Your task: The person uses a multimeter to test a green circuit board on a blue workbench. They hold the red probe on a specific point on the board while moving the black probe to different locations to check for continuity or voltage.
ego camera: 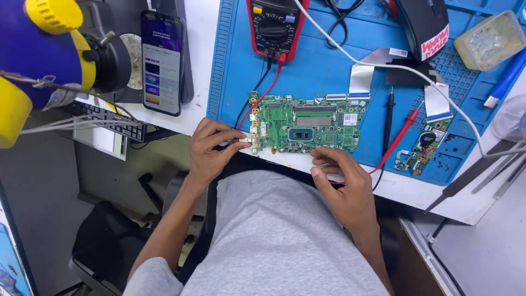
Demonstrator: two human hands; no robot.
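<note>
- While the green circuit board [304,125] lies on the blue mat [329,71], my left hand [211,151] pinches a white connector [241,141] at its left edge; not yet seated, I judge;
- my right hand [342,178] rests curled at the board's near edge, holding nothing I can make out.

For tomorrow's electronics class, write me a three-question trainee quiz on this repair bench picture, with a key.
1. True or false: the green laptop motherboard lies on a blue work mat.
2. Which hand touches the board's left edge? A) left hand B) right hand
3. Fill in: the red multimeter sits at the mat's ____ edge.

Key: 1 true; 2 A; 3 far. The right hand pinches something thin at the board's near edge; what it is cannot be told.
</note>
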